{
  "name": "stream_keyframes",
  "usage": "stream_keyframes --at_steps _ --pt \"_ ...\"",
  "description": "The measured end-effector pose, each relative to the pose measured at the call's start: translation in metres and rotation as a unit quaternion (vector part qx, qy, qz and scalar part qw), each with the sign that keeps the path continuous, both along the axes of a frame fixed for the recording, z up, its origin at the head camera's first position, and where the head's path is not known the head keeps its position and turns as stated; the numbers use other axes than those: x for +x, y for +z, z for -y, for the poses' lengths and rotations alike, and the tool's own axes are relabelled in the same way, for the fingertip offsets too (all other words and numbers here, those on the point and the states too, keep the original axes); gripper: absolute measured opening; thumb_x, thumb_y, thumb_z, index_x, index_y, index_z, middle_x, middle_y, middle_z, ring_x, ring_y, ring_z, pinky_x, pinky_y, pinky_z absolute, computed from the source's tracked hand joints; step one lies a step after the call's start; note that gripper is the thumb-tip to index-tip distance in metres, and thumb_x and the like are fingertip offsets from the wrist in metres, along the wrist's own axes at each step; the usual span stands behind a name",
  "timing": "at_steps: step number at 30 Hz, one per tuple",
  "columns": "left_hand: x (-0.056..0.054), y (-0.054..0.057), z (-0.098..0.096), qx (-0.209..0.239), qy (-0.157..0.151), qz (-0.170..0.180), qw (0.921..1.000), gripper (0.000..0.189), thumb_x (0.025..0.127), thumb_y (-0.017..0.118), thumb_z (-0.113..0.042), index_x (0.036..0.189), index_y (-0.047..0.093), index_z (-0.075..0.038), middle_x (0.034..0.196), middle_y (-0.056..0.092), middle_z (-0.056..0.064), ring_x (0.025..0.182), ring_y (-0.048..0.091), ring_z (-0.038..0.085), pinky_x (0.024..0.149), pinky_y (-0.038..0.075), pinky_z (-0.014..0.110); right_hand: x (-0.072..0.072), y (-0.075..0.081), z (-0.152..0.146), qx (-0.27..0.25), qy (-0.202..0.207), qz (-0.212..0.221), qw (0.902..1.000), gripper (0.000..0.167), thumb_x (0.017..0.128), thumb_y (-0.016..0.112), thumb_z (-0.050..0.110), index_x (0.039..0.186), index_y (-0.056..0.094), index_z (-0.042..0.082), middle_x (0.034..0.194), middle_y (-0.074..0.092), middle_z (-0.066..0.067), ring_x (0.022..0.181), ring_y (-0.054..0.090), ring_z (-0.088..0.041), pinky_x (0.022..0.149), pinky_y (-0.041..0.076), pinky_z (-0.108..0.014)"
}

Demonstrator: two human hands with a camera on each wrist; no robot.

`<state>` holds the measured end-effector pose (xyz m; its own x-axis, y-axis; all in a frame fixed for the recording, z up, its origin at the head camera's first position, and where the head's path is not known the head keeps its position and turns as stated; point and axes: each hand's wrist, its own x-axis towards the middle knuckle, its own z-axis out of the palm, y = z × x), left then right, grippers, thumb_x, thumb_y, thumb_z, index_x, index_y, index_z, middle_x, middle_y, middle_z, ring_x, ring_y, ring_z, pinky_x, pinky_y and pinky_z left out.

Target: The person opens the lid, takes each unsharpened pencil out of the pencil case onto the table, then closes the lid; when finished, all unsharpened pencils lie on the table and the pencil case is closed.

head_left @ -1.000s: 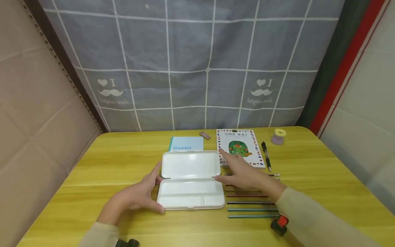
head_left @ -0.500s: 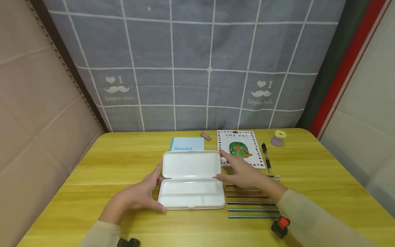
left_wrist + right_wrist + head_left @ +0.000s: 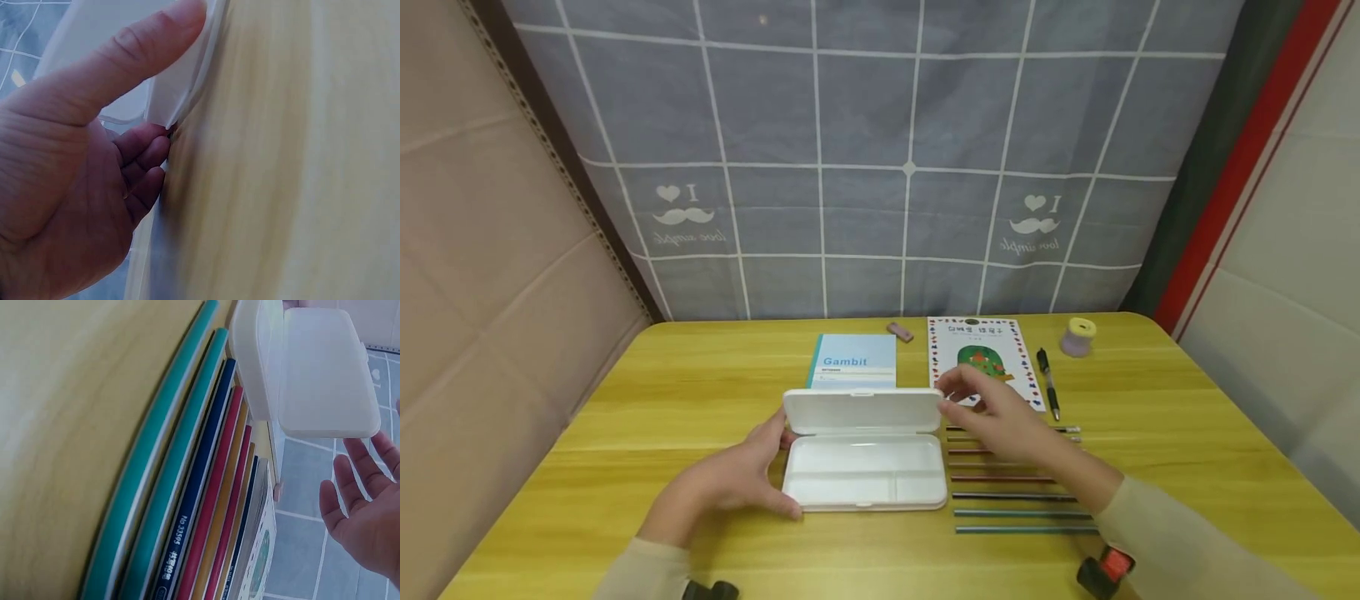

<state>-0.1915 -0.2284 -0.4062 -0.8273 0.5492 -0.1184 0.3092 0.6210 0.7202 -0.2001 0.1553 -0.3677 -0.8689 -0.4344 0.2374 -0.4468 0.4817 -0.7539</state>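
Observation:
A white plastic pencil case (image 3: 865, 492) lies opened out on the table, its compartments bare. Its hinged lid (image 3: 863, 411) stands tilted up at the back. At the case's left end my left hand (image 3: 741, 471) holds it, thumb at the front corner and fingers behind. In the left wrist view the thumb (image 3: 150, 47) lies along the white edge. My right hand (image 3: 1000, 417) is at the lid's right edge, fingertips against it. The right wrist view has the fingers (image 3: 359, 481) spread and loosely bent at the lid's end. Several pencils (image 3: 1015, 497) lie in a row below that hand.
Behind the case lies a light-blue notebook (image 3: 853, 360) marked "Gambit". A small eraser (image 3: 898, 332), a white picture-covered book (image 3: 977, 333), a black pen (image 3: 1048, 383) and a lilac jar with a yellow lid (image 3: 1078, 337) stand or lie along the back. A grey curtain hangs beyond.
The lid has swung up from lying back to nearly upright, uncovering more of the notebook. My right hand has moved slightly with it; the left has stayed in place.

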Motion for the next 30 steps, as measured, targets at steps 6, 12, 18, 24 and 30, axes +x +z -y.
stream_keyframes --at_steps 6,12,18,24,30 --pt "0.002 0.002 0.001 -0.012 0.022 0.023 0.9994 0.153 0.068 0.099 -0.04 0.165 -0.013 -0.003 0.167 0.015 0.032 0.153 0.016 0.049 0.121 0.011 0.067 0.011 -0.006 0.002 0.007 0.055 -0.016 0.9984 0.005 0.104 0.066 0.025 0.102 0.069 0.021 0.1 0.07 0.008 0.098 0.065 -0.012 0.079 0.053 -0.033" --pt "0.0 0.001 0.002 0.003 0.015 0.039 0.9991 0.154 0.07 0.099 -0.038 0.164 -0.019 -0.007 0.158 0.032 0.029 0.147 0.031 0.044 0.12 0.018 0.067 0.02 -0.018 0.001 -0.005 0.118 -0.039 0.9923 0.006 0.098 0.074 0.018 0.101 0.071 0.023 0.101 0.069 0.008 0.096 0.065 -0.011 0.082 0.058 -0.034" --pt "0.0 0.003 0.008 -0.011 -0.003 0.05 0.9987 0.148 0.076 0.093 -0.043 0.164 -0.022 -0.011 0.159 0.028 0.027 0.147 0.03 0.041 0.117 0.024 0.067 0.024 -0.025 0.002 0.046 0.149 -0.112 0.9813 0.009 0.097 0.076 0.022 0.106 0.076 0.025 0.109 0.069 0.012 0.102 0.063 -0.008 0.084 0.057 -0.034" --pt "0.003 0.01 0.008 -0.021 0.007 0.058 0.9981 0.122 0.094 0.075 -0.048 0.165 -0.016 -0.009 0.155 0.036 0.022 0.144 0.035 0.039 0.116 0.027 0.066 0.029 -0.029 0.002 0.105 0.142 -0.177 0.9682 0.011 0.096 0.078 0.022 0.106 0.079 0.025 0.113 0.067 0.013 0.105 0.063 -0.008 0.087 0.056 -0.031" --pt "0.002 0.012 0.004 -0.035 0.015 0.054 0.9978 0.114 0.098 0.069 -0.05 0.167 -0.014 -0.012 0.155 0.036 0.021 0.143 0.036 0.039 0.116 0.027 0.066 0.03 -0.032 0.002 0.135 0.137 -0.237 0.9524 0.013 0.09 0.083 0.02 0.102 0.082 0.024 0.11 0.068 0.01 0.099 0.063 -0.008 0.082 0.055 -0.026"
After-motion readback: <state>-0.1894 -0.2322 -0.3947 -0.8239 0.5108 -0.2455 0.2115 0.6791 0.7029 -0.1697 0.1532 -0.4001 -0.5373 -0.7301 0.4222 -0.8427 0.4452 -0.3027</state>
